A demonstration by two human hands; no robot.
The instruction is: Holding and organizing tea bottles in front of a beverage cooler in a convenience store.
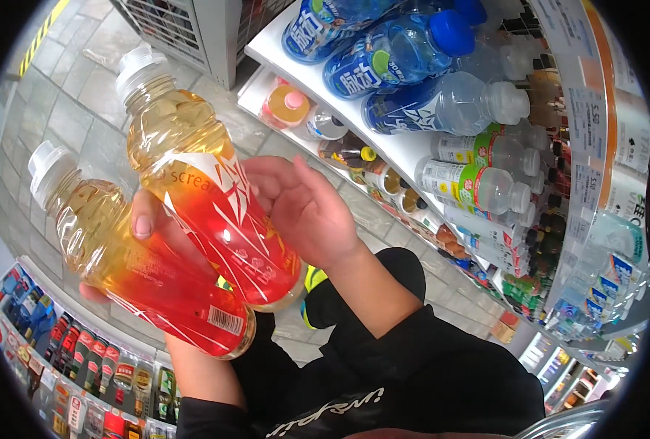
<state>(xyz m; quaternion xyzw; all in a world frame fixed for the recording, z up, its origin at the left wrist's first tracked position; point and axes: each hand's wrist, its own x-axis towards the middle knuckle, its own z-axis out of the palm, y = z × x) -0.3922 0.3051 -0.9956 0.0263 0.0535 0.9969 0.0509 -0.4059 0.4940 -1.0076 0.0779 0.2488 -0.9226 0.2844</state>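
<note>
Two clear drink bottles with white caps and red-and-orange sleeves, filled with pale yellow liquid, are held side by side, tilted with caps toward the upper left. My left hand is wrapped round the left bottle; its thumb shows between the bottles and a fingertip at the far side, the rest hidden behind. Against the right side of the other bottle is my right hand, its fingers curling behind that bottle and its thumb raised off it. The two bottles overlap near their bases.
On the right, a white shelf carries blue-labelled bottles and several clear ones with green labels. A lower shelf holds more drinks. A grey mesh-sided unit stands at the top. Bottle-filled shelving lines the lower left. Grey tiles cover the floor.
</note>
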